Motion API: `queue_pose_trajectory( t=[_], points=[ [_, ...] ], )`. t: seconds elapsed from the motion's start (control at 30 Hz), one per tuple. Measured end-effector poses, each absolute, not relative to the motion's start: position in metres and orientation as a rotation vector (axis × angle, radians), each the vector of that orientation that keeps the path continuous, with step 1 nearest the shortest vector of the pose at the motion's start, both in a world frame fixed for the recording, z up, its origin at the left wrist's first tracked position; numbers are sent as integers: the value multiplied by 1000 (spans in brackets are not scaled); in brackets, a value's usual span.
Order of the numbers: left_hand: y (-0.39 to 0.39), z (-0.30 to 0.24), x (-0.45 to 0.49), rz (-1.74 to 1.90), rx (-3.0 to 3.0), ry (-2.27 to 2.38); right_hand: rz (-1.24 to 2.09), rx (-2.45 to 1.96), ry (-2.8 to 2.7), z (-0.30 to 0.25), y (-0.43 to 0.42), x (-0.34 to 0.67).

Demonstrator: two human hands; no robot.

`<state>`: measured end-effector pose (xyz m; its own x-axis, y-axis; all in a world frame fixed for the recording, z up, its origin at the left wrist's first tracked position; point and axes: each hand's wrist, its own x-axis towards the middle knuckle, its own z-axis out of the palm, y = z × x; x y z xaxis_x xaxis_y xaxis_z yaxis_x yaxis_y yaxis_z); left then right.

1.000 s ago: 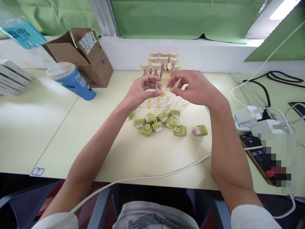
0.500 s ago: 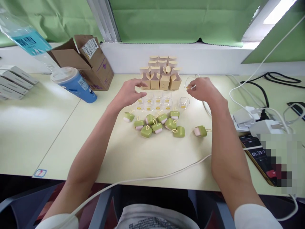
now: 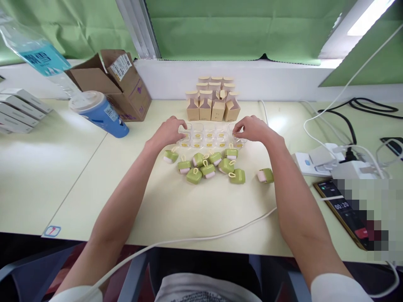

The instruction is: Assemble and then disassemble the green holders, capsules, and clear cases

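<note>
Ten small green-and-pink cases [image 3: 208, 170] with pale yellow loops lie on the bench [image 3: 201, 212] in the head view, nine of them in a loose cluster and one apart to the right, beside the right forearm. Just behind the cluster, clear plastic containers [image 3: 209, 135] with yellow stickers stand side by side in a block (their exact count is hard to read through the clear walls).

The left hand [image 3: 170, 131] is at the left end of that block, thumb and index tips apart by the outer containers; I cannot tell whether they grip one. The right hand [image 3: 252, 129] is at the opposite end, palm down, its thumb and index tip drawn close at a clear container there (whether they clamp it, I cannot tell).

Behind the containers, small tan cardboard boxes [image 3: 205, 110] stand in rows near the wall with their top flaps open. Farther left are a blue cup [image 3: 107, 119] with a white lid, a clear bottle [image 3: 44, 58] with a blue label showing above it, an open brown carton [image 3: 134, 98] and white boxes [image 3: 22, 111]. On the right are white plugs on a power strip [image 3: 305, 163] and a phone [image 3: 340, 201], partly pixelated. A white cable [image 3: 201, 239] crosses the front of the bench.
</note>
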<state>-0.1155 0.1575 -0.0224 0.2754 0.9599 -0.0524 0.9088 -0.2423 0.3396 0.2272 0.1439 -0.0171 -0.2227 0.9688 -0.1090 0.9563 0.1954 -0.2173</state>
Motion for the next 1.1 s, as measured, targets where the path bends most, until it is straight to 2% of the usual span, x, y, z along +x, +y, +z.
queue_pose_trajectory(
  t=[0.63, 0.9, 1.1],
  points=[
    [156, -33, -106, 463, 2231, 1728, 386, -1829, -2375, -33, 155, 226],
    [162, -26, -118, 352, 2268, 1668, 468, -1849, -2313, -20, 148, 230],
    [153, -9, -108, 490, 2463, 1655, 131, -1849, -2296, 1, 138, 214]
  ],
)
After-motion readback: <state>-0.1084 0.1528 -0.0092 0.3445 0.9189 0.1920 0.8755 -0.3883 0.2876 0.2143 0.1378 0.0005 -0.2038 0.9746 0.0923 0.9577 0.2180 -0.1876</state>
